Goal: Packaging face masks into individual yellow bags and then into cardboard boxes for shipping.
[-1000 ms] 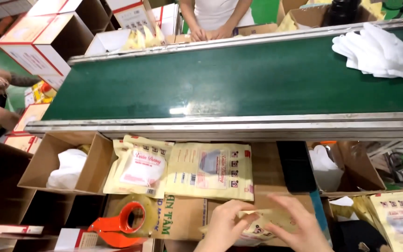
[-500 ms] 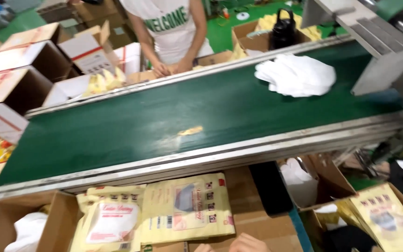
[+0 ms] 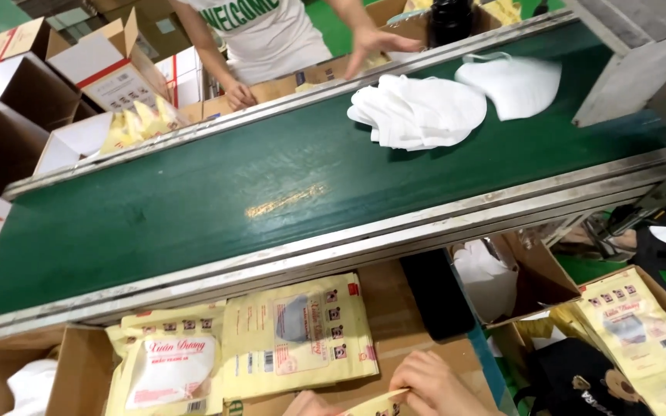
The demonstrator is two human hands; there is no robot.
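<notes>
Fingers: both hands sat at the bottom edge of the frame, right of centre; the right hand (image 3: 432, 383) had its fingers curled shut on the upper edge of a pale yellow printed plastic pouch (image 3: 375, 404), while only the knuckles of the left hand (image 3: 307, 403) showed, touching the same pouch, so whether its fingers were closed could not be told.
Pouch held: it lay between the two hands, mostly cut off by the bottom edge, over a brown cardboard surface (image 3: 383, 296).
Pouch stacks: two flat stacks of matching yellow pouches (image 3: 302, 335) lay just above and left of the hands, the left one (image 3: 169, 362) showing a white mask through its clear window.
Conveyor: a long dark green belt (image 3: 217, 200) with grey metal side rails ran diagonally across the middle of the frame, from lower left to upper right.
Masks on belt: a fanned pile of white folded face masks (image 3: 418, 112) rested on the belt in the upper right, with a single white cup-shaped mask (image 3: 512, 83) just beside it to the right.
Boxes near side: an open brown carton with white masks inside (image 3: 495, 277) stood right of the hands below the rail; another carton (image 3: 79, 370) sat at lower left.
Right edge: a further stack of yellow pouches (image 3: 641, 331) lay at lower right.
Other person: someone in a white shirt (image 3: 267, 35) stood beyond the belt at the top, one hand (image 3: 375, 42) stretched toward the belt's far rail, the other (image 3: 239, 94) down by cartons.
Far side: open white-and-red cartons (image 3: 105, 65) filled the upper left.
</notes>
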